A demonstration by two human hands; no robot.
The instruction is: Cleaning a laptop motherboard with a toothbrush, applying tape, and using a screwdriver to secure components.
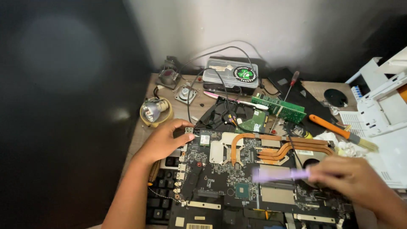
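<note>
A dark laptop motherboard with copper heat pipes lies across the desk in front of me. My left hand rests on its upper left corner, fingers curled on the board's edge. My right hand hovers over the board's right side, near a fan. It grips a pale purple brush-like tool, blurred with motion, pointing left over the board's middle.
A black keyboard lies under the board's left edge. Behind it sit a green circuit board, a red-handled screwdriver, an orange-handled brush, a lamp bulb, a clear plastic box and black cables. White plastic parts stand at the right.
</note>
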